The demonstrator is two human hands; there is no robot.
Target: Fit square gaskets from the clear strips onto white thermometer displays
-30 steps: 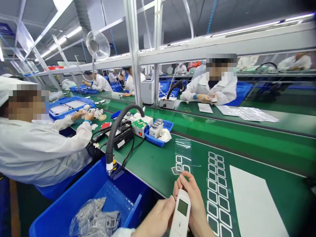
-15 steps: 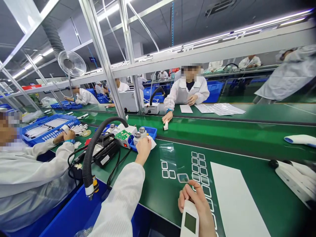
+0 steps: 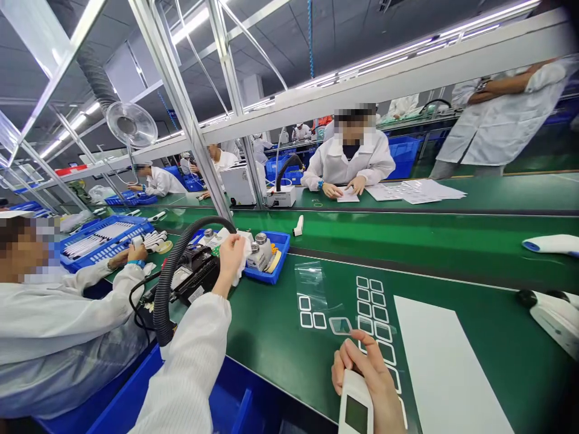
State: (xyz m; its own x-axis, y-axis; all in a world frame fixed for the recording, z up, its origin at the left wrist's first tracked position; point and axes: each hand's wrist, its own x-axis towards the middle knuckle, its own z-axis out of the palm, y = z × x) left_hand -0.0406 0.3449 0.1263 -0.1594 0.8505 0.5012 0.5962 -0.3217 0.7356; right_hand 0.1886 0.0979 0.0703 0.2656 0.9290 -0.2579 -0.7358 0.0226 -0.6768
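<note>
My left hand (image 3: 230, 260) is closed on a crumpled white wipe (image 3: 243, 265), raised beside the black hose. Low in the view, my right hand (image 3: 368, 371) is wrapped round a white handheld device (image 3: 357, 401) with a grey screen. Its fingertips also pinch the edge of a clear screen cover (image 3: 340, 326) with a white border. Rows of similar white-bordered covers (image 3: 379, 300) lie on the green bench behind that hand. A clear film strip (image 3: 310, 283) with a few covers at its near end lies to their left.
A blue tray (image 3: 271, 276) holds metal-capped bottles. Curving up on the left is a black flexible hose (image 3: 167, 283). A white sheet (image 3: 447, 361) lies on the right. Another device (image 3: 298, 226) sits on the green belt. Co-workers (image 3: 350, 150) sit across and at left.
My left hand has moved left with the wipe, away from the bottle tray. My right hand keeps its hold. Across the belt, the co-worker's hand has left the white device and returned to the papers.
</note>
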